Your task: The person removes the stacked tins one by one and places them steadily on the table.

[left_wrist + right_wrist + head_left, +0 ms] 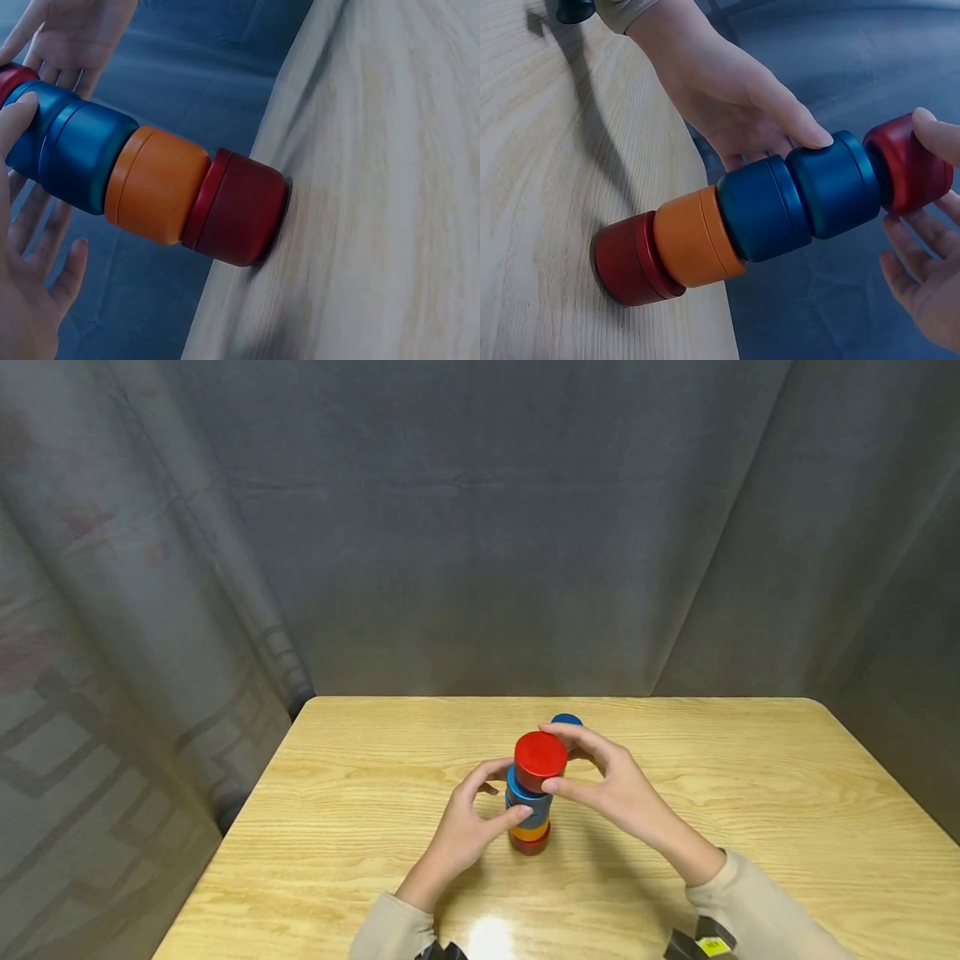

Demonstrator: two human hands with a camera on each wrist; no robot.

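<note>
A stack of round pieces [531,802] stands on the wooden table [360,827]. From the bottom it is dark red [626,259], orange [694,236], blue [765,206], blue [832,184] and a red top piece [540,756]. My left hand [504,793] grips the blue part, its thumb [810,139] pressed on the upper blue piece. My right hand [557,760] pinches the red top piece [907,165] between thumb and fingers. In the left wrist view the orange piece [157,195] and the dark red base [240,217] show clearly.
One more blue piece [566,720] lies on the table just behind the stack, partly hidden by my right hand. Grey curtains [480,527] close off the back and both sides. The table's far edge runs just beyond that piece.
</note>
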